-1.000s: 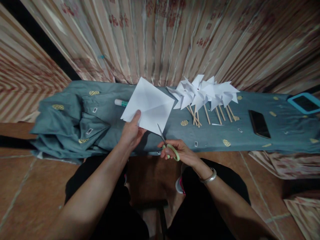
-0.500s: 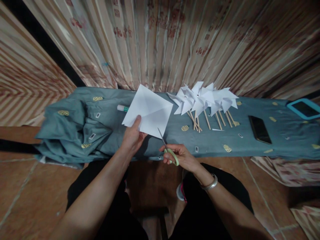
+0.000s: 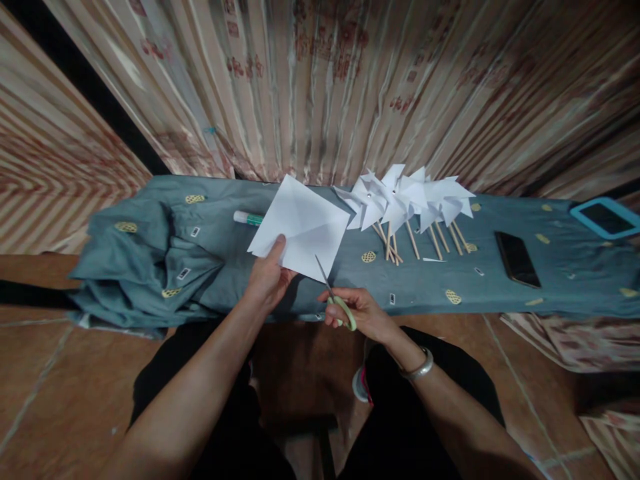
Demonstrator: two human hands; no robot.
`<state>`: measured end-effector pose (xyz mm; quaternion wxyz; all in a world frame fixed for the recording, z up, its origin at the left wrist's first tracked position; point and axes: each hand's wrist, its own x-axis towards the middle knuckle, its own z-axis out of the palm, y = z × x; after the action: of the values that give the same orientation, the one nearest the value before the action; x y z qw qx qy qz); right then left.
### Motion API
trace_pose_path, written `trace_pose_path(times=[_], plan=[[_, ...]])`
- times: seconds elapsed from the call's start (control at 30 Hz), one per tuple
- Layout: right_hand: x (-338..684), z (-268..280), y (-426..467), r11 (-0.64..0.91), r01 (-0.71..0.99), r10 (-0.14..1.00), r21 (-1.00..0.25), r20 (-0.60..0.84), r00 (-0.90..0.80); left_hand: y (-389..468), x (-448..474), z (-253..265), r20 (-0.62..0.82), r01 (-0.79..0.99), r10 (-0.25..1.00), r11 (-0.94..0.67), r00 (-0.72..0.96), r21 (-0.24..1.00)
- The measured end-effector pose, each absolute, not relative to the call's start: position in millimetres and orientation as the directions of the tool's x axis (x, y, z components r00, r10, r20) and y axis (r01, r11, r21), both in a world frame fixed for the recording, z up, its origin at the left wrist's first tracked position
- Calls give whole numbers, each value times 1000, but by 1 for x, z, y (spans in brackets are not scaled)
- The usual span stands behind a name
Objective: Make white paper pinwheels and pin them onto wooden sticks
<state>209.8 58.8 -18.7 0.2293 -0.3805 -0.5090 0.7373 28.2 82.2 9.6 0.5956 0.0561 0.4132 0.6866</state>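
A square sheet of white paper [image 3: 305,223] with faint crease lines is pinched at its lower left edge by my left hand [image 3: 271,273], thumb on top. My right hand [image 3: 357,312] is closed on a pair of scissors [image 3: 344,313] with pale green handles, fingers in the loops. One slim blade lies over the paper near its lowest corner; the other blade is hidden beneath the sheet. A glue stick [image 3: 247,218] with a white cap and green label lies partly under the paper's left side.
Several white paper pinwheels [image 3: 395,193] on wooden sticks [image 3: 413,240] lie to the right. Beyond them are a dark phone [image 3: 518,259] and a blue-framed tablet [image 3: 606,218]. Grey-green cloth [image 3: 320,303] covers the long surface, bunched at left. A curtain [image 3: 280,87] hangs behind.
The sheet has shifted slightly right and down with my left hand, its lower corner coming closer to the scissors' pivot. My right hand stays nearly in place.
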Motion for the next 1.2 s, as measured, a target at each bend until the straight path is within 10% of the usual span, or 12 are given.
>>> trace_pose_path(times=[1.2], plan=[[208, -19, 62, -382, 22, 755, -924, -326, -569, 75, 35, 5, -445, -746, 859, 121, -252, 655]])
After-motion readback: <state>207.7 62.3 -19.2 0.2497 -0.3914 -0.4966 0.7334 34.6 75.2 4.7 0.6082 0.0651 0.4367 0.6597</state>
